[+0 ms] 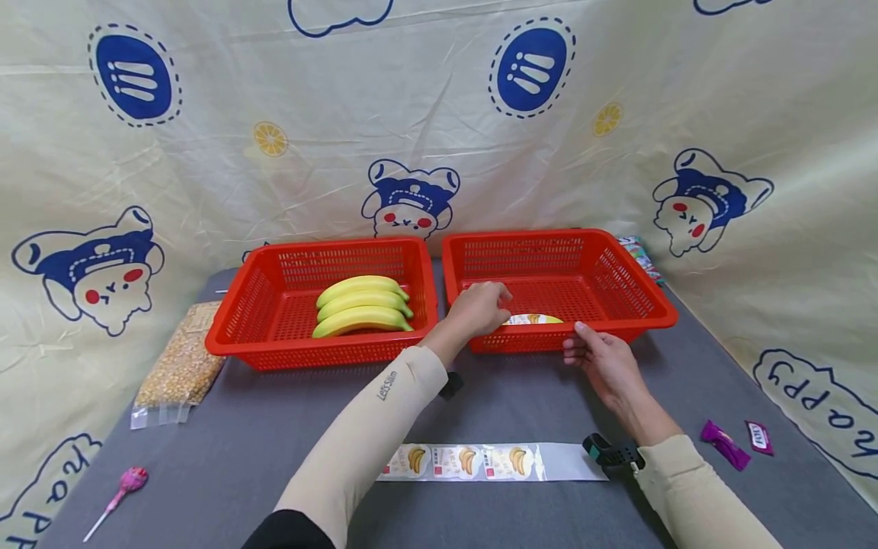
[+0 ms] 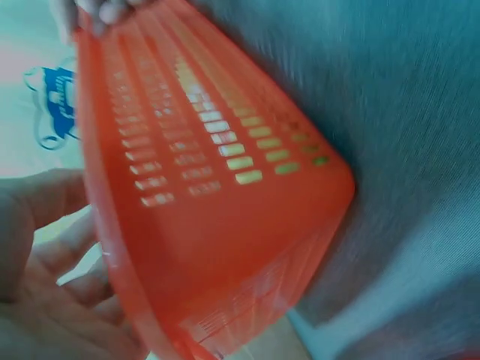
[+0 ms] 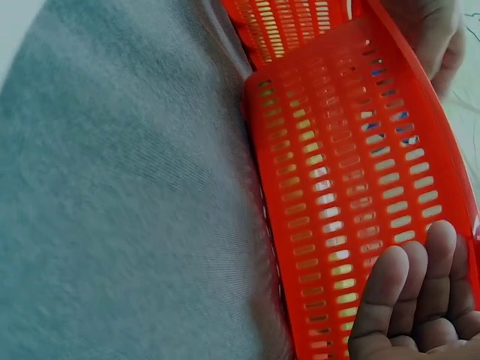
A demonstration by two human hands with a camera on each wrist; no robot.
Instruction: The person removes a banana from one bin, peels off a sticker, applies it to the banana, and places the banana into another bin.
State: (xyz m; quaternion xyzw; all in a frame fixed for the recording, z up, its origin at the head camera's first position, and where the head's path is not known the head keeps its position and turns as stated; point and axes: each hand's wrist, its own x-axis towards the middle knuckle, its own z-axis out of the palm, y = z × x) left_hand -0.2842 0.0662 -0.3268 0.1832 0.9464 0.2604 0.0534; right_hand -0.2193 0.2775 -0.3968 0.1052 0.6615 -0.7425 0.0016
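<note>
Two red baskets stand side by side on a grey table. In the right basket [image 1: 535,340] [image 2: 225,225] [image 3: 352,187] lies a banana with a sticker [image 1: 538,319], mostly hidden behind the front wall. My left hand [image 1: 483,305] [image 2: 45,262] reaches over that basket's front rim, fingers loosely bent, just left of the banana's end. Whether it touches the banana does not show. My right hand [image 1: 597,362] [image 3: 420,300] rests on the outside of the front wall, thumb up at the rim. The left basket [image 1: 322,358] holds three yellow bananas [image 1: 362,305].
A strip of banana stickers [image 1: 480,462] lies near the front edge between my arms. A bag of corn kernels [image 1: 181,358] and a lollipop [image 1: 130,480] lie at the left. Purple candy wrappers [image 1: 723,444] lie at the right. A printed cloth backs the table.
</note>
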